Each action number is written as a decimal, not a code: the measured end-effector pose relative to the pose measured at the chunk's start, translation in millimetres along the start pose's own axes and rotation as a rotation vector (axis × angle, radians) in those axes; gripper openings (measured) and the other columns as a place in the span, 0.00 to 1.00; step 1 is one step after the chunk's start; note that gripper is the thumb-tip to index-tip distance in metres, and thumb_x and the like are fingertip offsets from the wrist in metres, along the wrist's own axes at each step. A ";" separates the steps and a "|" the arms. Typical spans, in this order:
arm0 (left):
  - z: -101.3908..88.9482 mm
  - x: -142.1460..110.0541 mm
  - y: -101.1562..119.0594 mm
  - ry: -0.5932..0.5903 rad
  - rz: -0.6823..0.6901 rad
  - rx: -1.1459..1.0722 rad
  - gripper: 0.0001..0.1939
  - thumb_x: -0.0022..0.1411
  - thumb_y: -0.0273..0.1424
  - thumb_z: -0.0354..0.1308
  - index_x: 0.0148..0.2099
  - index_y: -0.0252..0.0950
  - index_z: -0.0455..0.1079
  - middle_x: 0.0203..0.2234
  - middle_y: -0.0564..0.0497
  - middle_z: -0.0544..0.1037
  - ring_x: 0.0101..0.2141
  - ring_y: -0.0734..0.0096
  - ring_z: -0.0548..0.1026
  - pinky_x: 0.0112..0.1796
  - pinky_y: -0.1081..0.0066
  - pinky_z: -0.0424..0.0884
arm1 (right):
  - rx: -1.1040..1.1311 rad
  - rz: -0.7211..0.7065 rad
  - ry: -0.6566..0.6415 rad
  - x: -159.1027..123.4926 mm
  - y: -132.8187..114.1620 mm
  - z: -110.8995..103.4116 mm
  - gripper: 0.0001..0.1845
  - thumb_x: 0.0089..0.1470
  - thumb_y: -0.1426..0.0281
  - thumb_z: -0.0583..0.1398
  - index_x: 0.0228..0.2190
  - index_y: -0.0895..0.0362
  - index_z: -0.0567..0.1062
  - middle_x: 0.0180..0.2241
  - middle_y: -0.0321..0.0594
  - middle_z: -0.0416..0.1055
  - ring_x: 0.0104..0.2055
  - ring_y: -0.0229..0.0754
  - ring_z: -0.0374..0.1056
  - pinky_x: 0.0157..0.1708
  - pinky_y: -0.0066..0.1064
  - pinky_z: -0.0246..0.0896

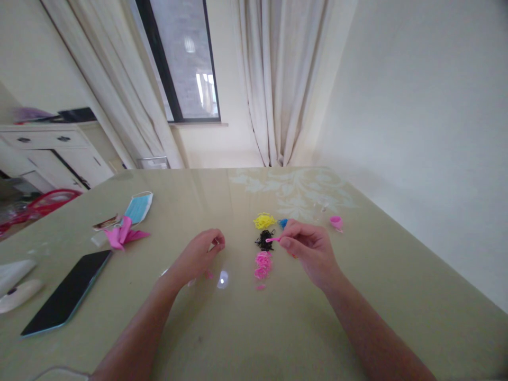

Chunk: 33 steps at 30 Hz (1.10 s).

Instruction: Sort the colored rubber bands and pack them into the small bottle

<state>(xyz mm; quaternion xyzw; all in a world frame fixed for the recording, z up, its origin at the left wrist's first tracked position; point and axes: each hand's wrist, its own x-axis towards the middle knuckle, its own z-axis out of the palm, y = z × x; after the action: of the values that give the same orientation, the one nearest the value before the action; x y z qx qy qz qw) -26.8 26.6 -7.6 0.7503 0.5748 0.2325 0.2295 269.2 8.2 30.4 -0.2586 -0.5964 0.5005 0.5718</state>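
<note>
On the glossy green table (278, 328) lie small heaps of tiny rubber bands: yellow (264, 220), black (264, 239), pink (262, 265) and a bit of blue (282, 223). My right hand (307, 248) is closed in a pinch on a thin pink hook tool (273, 240), its tip at the black heap. My left hand (202, 253) hovers left of the heaps, fingers pinched together on something too small to make out. A single pink band (209, 274) lies below it.
A small pink cap (336, 221) sits right of the heaps. At the left are a dark tablet (69, 297), pink folded paper (121, 235), a blue face mask (138, 207) and white items (18, 293). White drawers (55, 153), curtains and a window stand behind.
</note>
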 end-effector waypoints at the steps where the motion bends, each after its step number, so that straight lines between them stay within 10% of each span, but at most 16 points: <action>1: 0.3 1.4 0.0 0.029 0.008 -0.007 0.08 0.63 0.35 0.53 0.35 0.39 0.71 0.34 0.46 0.80 0.37 0.60 0.78 0.39 0.64 0.72 | 0.000 0.008 0.000 0.1 0.0 -0.3 0.05 0.56 0.65 0.73 0.30 0.52 0.86 0.24 0.33 0.71 0.24 0.34 0.59 0.27 0.29 0.59; 6: 2.5 4.7 0.2 0.123 -0.013 -0.088 0.11 0.63 0.39 0.59 0.40 0.39 0.78 0.32 0.48 0.83 0.33 0.62 0.79 0.37 0.65 0.72 | -0.097 0.098 -0.057 2.1 -1.2 -1.3 0.08 0.56 0.63 0.72 0.29 0.54 0.85 0.25 0.34 0.73 0.26 0.35 0.64 0.28 0.29 0.58; 17: 15.4 2.7 16.6 0.063 -0.054 -0.602 0.15 0.57 0.43 0.69 0.39 0.37 0.80 0.34 0.47 0.86 0.37 0.62 0.83 0.41 0.65 0.77 | -1.042 0.335 -0.373 -0.8 33.9 7.5 0.07 0.57 0.74 0.67 0.27 0.57 0.85 0.27 0.39 0.78 0.28 0.39 0.69 0.29 0.31 0.53; 33: 32.4 -8.1 41.8 -0.135 -0.056 -0.946 0.17 0.51 0.40 0.78 0.36 0.34 0.79 0.30 0.49 0.84 0.33 0.68 0.80 0.39 0.69 0.75 | -0.720 0.003 -0.232 -5.2 30.2 17.9 0.08 0.62 0.65 0.68 0.34 0.57 0.85 0.27 0.35 0.70 0.28 0.37 0.64 0.28 0.28 0.56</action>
<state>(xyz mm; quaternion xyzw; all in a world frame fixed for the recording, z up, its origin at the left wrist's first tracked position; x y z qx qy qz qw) 22.7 6.5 -8.3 0.5611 0.4097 0.4132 0.5887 245.5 9.3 4.0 -0.3855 -0.7945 0.2856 0.3722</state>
